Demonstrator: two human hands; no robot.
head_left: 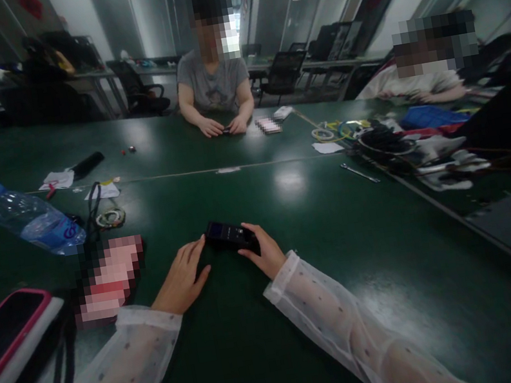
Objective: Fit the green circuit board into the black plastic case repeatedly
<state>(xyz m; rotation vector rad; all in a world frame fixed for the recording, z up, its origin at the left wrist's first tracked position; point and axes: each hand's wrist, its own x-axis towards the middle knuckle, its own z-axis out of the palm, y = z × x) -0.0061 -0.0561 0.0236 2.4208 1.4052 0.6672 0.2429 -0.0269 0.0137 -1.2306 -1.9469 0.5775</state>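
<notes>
A small black device with a little screen (228,235) rests on the green table between my hands. My right hand (265,250) holds its right end, thumb on the near side and fingers over the far side. At the left end, the fingertips of my left hand (182,275) reach the device's edge; its fingers are stretched out and the thumb stands apart. Sheer white dotted sleeves cover both forearms. The device's underside is hidden.
Left of my hands are a water bottle (38,221), a pink-edged phone (7,334), a blurred pinkish item (113,277) and bracelets (110,218). A wrench (360,172) and tangled cables (389,143) lie to the right. Across the table sits a person (214,84).
</notes>
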